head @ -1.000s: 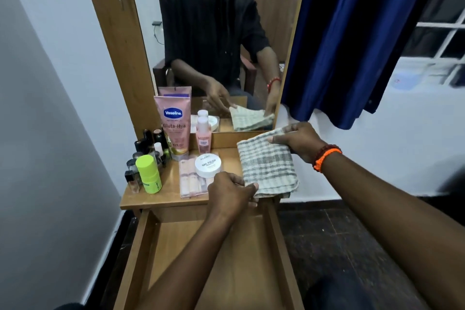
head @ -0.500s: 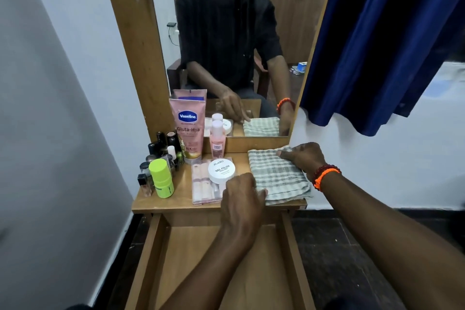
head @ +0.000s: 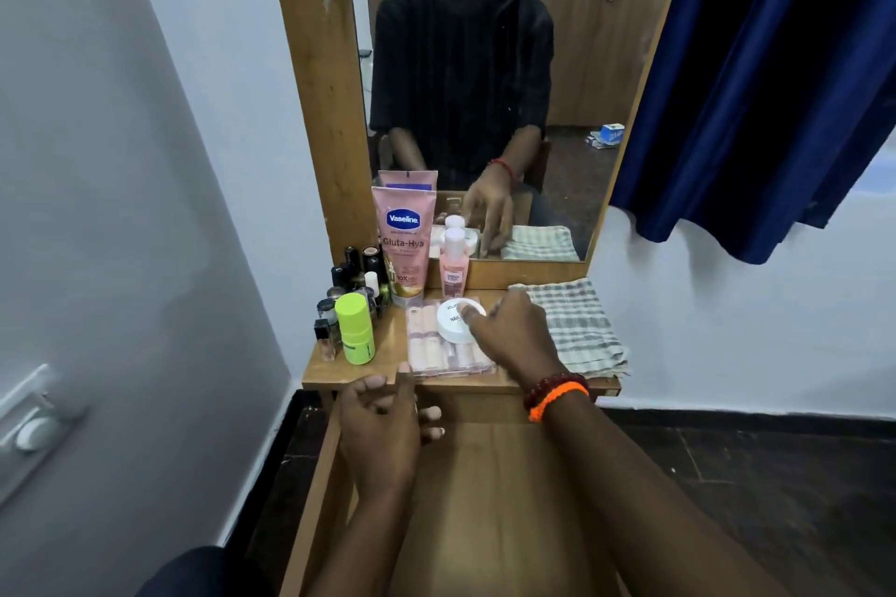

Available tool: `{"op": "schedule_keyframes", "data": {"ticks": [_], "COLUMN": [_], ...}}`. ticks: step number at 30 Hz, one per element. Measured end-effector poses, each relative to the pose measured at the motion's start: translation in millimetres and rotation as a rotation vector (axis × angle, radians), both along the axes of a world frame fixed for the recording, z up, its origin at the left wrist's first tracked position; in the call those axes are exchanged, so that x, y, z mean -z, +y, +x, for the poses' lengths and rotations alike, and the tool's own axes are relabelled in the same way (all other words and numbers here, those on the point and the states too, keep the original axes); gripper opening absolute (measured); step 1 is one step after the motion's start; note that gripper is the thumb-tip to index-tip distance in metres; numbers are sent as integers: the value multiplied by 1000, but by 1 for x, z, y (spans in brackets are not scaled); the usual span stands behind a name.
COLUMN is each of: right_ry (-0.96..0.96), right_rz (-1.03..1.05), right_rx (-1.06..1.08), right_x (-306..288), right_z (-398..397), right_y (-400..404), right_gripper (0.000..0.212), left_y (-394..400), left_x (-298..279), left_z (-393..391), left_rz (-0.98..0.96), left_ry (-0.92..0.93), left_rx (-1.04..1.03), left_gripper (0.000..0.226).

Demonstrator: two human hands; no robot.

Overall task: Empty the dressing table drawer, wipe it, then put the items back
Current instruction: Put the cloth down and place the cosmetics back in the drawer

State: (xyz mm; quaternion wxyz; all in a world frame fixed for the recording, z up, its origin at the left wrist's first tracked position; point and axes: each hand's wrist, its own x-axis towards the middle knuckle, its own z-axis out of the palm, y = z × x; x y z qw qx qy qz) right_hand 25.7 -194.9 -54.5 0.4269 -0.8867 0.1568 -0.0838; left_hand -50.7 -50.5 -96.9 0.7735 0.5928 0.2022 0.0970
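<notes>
The wooden drawer (head: 320, 475) stands pulled out below the dressing table top (head: 383, 361), its floor bare. A folded checked cloth (head: 579, 330) lies on the top's right side, with no hand on it. My right hand (head: 514, 337), with an orange wristband, reaches left across the top and pinches the right edge of a white round jar (head: 451, 325). That jar sits on a flat pack of pink tubes (head: 429, 351). My left hand (head: 383, 431) hangs loosely curled over the table's front edge and holds nothing.
A pink Vaseline tube (head: 405, 247), a pink bottle (head: 454, 264), a green container (head: 355, 330) and several small dark bottles (head: 354, 274) crowd the top's left. A mirror (head: 572, 87) rises behind. A blue curtain (head: 756, 87) hangs at the right, with a wall at the left.
My right hand left the cloth and moved left to the white jar. My left hand let go of the cloth and drew back to the table's front edge.
</notes>
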Motion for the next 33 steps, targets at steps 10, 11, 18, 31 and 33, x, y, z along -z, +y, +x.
{"op": "schedule_keyframes", "data": {"ticks": [10, 11, 18, 31, 33], "right_ry": [61, 70, 108, 107, 131], "right_rz": [36, 38, 36, -55, -31], "right_rx": [70, 72, 80, 28, 23], "right_x": [-11, -12, -1, 13, 20], "right_z": [-13, -16, -37, -139, -152], "right_y": [10, 11, 12, 27, 30], "right_gripper": [75, 76, 71, 46, 40], "left_y": [5, 6, 22, 64, 69], "left_x": [-3, -3, 5, -16, -10], "left_z": [7, 6, -10, -91, -97], "left_rz": [218, 225, 135, 37, 82], "left_ry": [-48, -50, -33, 123, 177], "left_rx": [82, 77, 110, 361, 412], "left_gripper": [22, 22, 12, 18, 18]}}
